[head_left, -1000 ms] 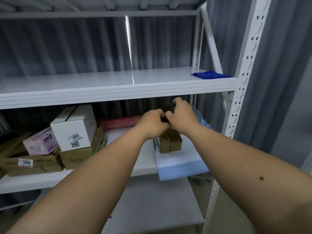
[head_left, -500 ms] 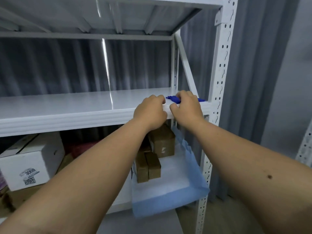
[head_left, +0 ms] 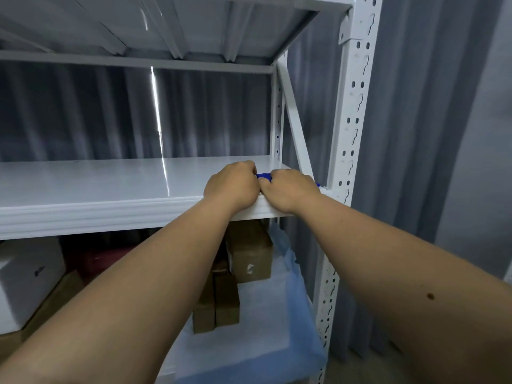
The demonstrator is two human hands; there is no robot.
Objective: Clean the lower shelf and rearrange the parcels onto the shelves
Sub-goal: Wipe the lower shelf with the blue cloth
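My left hand (head_left: 231, 187) and right hand (head_left: 286, 191) pinch the blue cloth (head_left: 263, 176) on the shelf (head_left: 97, 184); soft, light, best bunched mid-fold.

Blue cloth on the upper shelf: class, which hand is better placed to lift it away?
Right, probably. The right hand covers most of the blue cloth; the left hand only meets its near end.

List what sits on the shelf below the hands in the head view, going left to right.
White box → flat brown carton → red parcel → small brown boxes → larger brown box → pale blue sheet. Both arms cross the middle and hide whatever lies behind them.
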